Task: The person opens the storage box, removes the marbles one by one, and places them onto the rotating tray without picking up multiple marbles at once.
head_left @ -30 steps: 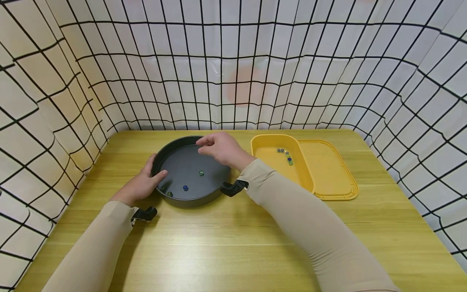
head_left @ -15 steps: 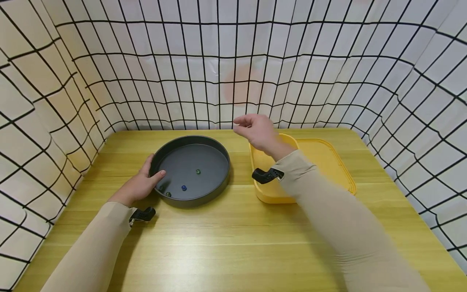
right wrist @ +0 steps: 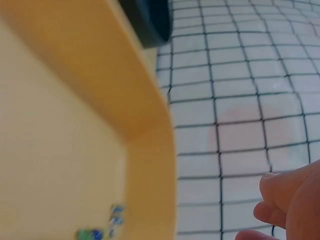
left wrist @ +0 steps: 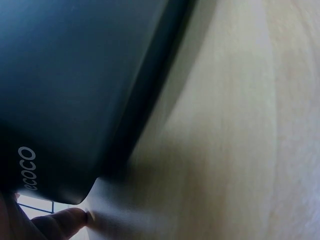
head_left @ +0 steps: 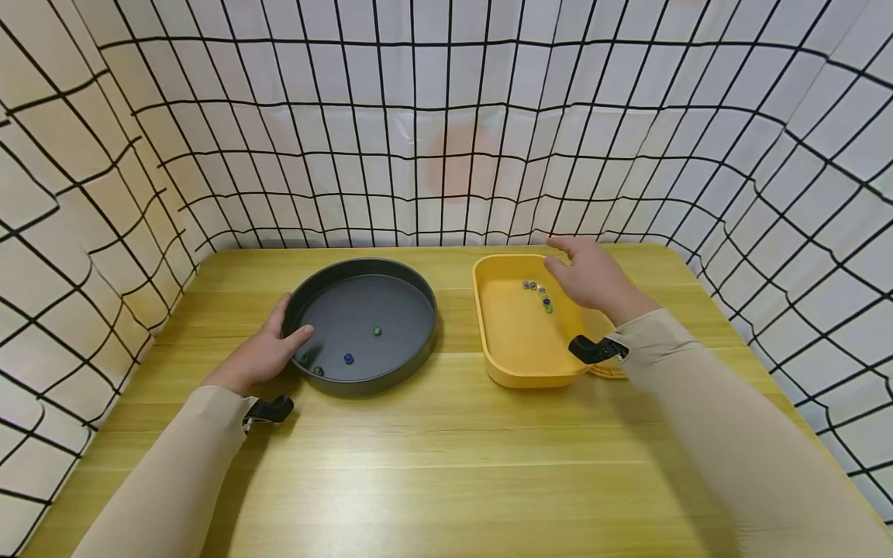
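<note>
Marbles (head_left: 547, 301) were gathered in the box (head_left: 512, 337); four were left in the pan (head_left: 363, 302), clasped by the left hand (head_left: 256, 358); fingers of the right hand (head_left: 593, 280) were parted

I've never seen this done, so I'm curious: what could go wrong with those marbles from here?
The left hand is at the rim of the round dark pan; a nudge might set its loose marbles rolling. The right hand is raised by the yellow container; its black wrist camera might bump the wall and scatter the marbles inside.
</note>
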`<state>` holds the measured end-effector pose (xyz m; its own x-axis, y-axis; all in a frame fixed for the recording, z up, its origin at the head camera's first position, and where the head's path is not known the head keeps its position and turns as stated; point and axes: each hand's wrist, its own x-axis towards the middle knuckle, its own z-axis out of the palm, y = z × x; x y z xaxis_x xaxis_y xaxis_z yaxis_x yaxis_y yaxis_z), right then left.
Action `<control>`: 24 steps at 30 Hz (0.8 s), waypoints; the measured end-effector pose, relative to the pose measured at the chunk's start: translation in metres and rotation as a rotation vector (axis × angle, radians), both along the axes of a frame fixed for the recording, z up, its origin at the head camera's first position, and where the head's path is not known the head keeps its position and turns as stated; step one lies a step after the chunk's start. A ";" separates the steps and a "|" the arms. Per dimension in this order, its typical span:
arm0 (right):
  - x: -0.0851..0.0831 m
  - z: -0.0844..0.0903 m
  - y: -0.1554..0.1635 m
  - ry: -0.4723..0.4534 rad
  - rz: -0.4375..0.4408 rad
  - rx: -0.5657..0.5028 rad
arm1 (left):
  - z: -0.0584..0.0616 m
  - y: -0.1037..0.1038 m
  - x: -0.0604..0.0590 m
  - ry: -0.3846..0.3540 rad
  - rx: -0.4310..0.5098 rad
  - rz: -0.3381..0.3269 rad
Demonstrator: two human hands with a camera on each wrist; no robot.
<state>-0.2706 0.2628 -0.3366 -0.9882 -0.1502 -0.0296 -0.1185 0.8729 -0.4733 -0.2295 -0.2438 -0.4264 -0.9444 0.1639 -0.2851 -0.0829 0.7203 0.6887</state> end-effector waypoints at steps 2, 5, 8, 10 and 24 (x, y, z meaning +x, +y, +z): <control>0.003 -0.006 0.009 -0.005 0.014 0.029 | 0.000 0.000 0.000 0.001 -0.003 -0.002; 0.006 -0.013 0.019 -0.014 0.033 0.067 | -0.001 -0.001 0.000 0.002 -0.009 -0.007; 0.010 -0.019 0.027 -0.044 0.023 0.102 | 0.000 -0.001 0.001 0.001 -0.009 -0.010; 0.012 -0.022 0.030 -0.068 0.015 0.114 | 0.001 0.000 0.001 -0.001 -0.003 -0.009; 0.026 -0.054 0.041 -0.167 0.084 0.111 | 0.006 -0.001 0.001 0.007 -0.064 -0.022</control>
<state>-0.2449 0.3036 -0.3905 -0.9523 -0.2190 -0.2127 -0.1214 0.9110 -0.3942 -0.2285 -0.2451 -0.4207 -0.9429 0.1663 -0.2887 -0.0616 0.7645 0.6416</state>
